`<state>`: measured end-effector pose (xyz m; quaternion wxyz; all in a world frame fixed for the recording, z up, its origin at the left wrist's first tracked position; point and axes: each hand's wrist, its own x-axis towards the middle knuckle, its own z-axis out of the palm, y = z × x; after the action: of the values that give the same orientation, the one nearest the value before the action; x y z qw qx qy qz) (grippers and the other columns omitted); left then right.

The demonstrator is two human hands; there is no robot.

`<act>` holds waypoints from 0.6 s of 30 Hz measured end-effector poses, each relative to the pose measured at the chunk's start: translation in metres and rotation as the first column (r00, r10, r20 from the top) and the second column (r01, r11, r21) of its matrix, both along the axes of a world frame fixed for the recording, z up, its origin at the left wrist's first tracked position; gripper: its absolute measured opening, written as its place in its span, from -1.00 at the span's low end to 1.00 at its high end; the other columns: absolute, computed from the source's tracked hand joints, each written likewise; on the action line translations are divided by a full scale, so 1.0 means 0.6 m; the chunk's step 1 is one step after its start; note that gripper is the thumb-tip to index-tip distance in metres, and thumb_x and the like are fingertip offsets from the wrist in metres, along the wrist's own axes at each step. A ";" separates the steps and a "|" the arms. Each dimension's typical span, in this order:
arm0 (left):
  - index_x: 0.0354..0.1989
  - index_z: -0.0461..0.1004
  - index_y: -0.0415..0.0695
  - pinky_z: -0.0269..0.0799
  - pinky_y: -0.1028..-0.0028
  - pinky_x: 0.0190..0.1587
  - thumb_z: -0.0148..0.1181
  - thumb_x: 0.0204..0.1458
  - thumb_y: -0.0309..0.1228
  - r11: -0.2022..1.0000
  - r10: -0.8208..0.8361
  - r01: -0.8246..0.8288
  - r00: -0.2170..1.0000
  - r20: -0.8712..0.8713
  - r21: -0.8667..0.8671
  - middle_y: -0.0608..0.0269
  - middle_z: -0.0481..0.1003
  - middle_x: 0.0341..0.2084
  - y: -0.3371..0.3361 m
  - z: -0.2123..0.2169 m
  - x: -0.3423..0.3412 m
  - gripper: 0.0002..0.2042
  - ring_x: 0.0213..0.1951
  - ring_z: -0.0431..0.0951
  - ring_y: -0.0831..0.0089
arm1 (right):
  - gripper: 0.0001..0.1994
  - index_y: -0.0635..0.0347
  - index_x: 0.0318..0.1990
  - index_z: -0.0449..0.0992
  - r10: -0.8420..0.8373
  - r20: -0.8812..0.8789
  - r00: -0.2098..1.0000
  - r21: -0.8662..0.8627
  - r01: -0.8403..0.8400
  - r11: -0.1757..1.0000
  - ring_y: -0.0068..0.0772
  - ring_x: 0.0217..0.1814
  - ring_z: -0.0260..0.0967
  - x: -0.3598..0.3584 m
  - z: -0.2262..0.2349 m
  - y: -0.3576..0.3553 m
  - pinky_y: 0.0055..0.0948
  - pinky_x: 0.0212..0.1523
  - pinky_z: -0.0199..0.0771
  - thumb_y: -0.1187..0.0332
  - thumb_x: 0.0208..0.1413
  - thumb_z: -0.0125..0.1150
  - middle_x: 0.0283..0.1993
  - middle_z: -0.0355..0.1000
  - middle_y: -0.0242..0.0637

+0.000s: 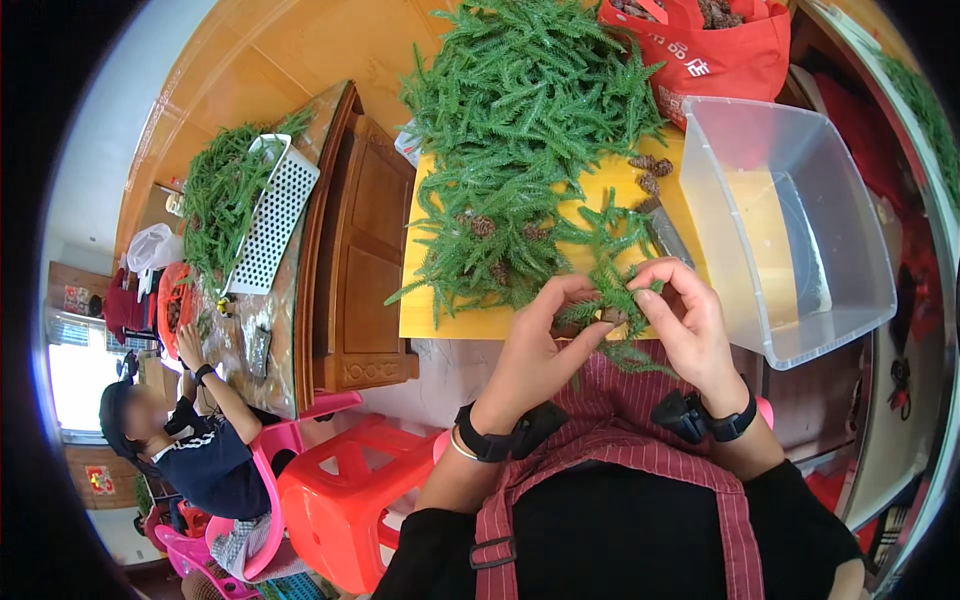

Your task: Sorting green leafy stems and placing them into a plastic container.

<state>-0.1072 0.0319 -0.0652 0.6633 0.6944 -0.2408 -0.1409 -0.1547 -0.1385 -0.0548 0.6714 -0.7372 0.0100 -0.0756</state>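
My left hand [545, 340] and my right hand [692, 322] come together at the near edge of the yellow table [415, 318]. Between them is a green artificial pine sprig [612, 285]. The left thumb and fingers pinch its stem area, where a small brown spot shows that I cannot make out. On the right, thumb and index finger close on one of its needled tips. Just beyond lies a heap of similar pine branches [530, 110], with a few pine cones [482, 226] among the nearer ones. More loose pine cones [650, 182] rest right of the heap.
A clear plastic bin [830, 345] stands at the right, beside a red bag [720, 62] of pine cones. A dark grey strip [663, 235] lies near the bin. At left, a person [215, 440] sits by another table with a white basket [275, 225] and branches. A red stool [340, 500] stands between.
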 end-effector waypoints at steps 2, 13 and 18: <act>-0.08 0.25 -0.24 0.42 0.59 -0.26 0.17 -0.10 -0.57 1.000 0.013 -0.015 0.998 -0.063 -0.020 0.18 0.39 -0.25 0.004 -0.001 0.001 -0.63 -0.22 0.43 0.54 | -0.88 0.27 -0.25 0.35 0.003 -0.037 0.999 0.085 0.000 0.996 -0.63 -0.19 0.20 -0.001 -0.001 0.003 -0.64 -0.14 0.20 0.56 0.03 -0.01 -0.21 0.27 -0.37; -0.02 0.16 -0.22 0.39 0.60 -0.39 0.00 0.02 -0.58 0.939 0.337 -0.339 0.941 -0.029 -0.057 0.16 0.42 -0.29 0.071 0.044 0.074 -0.67 -0.41 0.47 0.55 | -0.93 0.28 -0.31 0.38 0.013 -0.042 0.999 0.047 -0.011 0.999 -0.71 -0.37 0.23 -0.010 -0.021 -0.014 -0.70 -0.31 0.25 0.49 0.06 0.02 -0.36 0.34 -0.42; -0.02 0.16 -0.20 0.36 0.69 -0.47 0.01 0.02 -0.56 0.931 0.356 -0.360 0.933 -0.058 -0.063 0.20 0.42 -0.29 0.067 0.052 0.083 -0.67 -0.41 0.47 0.58 | -0.95 0.26 -0.39 0.38 0.092 -0.100 0.991 0.109 -0.081 0.991 -0.75 -0.45 0.21 -0.013 -0.016 -0.018 -0.72 -0.40 0.23 0.48 0.05 0.05 -0.48 0.32 -0.50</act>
<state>-0.0573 0.0722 -0.0338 0.7081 0.6986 -0.0998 -0.0248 -0.1625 -0.1493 -0.0644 0.7102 -0.7037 0.0173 -0.0067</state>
